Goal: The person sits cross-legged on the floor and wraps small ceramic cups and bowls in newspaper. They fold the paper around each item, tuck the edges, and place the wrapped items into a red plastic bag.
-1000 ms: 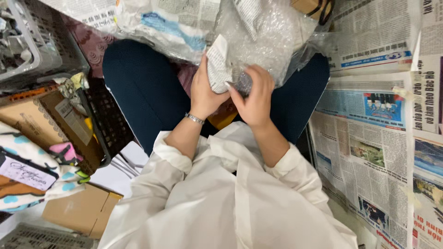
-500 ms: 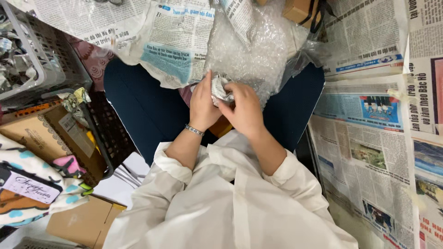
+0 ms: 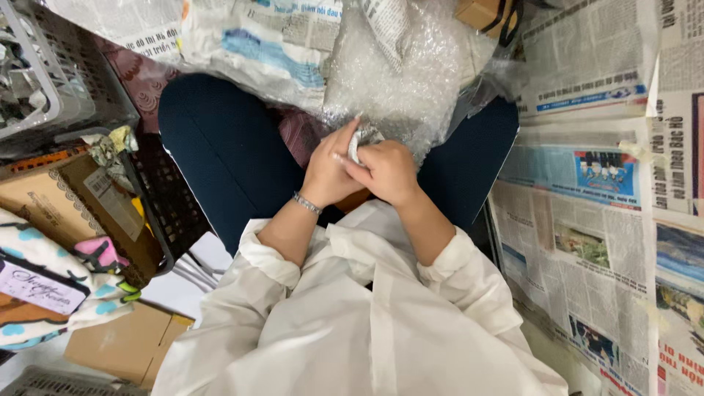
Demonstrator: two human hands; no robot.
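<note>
While both hands press together over lap, left hand (image 3: pixel 328 170) and right hand (image 3: pixel 386 170) fingers clamp small white bubble-wrapped bundle (image 3: pixel 360 142), just below clear bubble-wrap sheet (image 3: pixel 400 70); wrapping looks nearly finished, sealing left.

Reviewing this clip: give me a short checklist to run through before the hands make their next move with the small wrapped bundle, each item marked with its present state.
1. Both hands on the bundle: ok. The left hand and right hand close around the small wrapped bundle.
2. Bundle fully covered: cannot tell; the fingers hide most of it.
3. Bubble wrap within reach: ok. The bubble wrap sheet lies on the lap just beyond the hands.
4. Newspaper at hand: ok. Crumpled newspaper sits beside the bubble wrap.
5. Bundle supported from below: cannot tell; its underside is hidden.
6. Bracelet free of the wrap: ok. The bracelet sits on the left wrist, apart from it.
</note>
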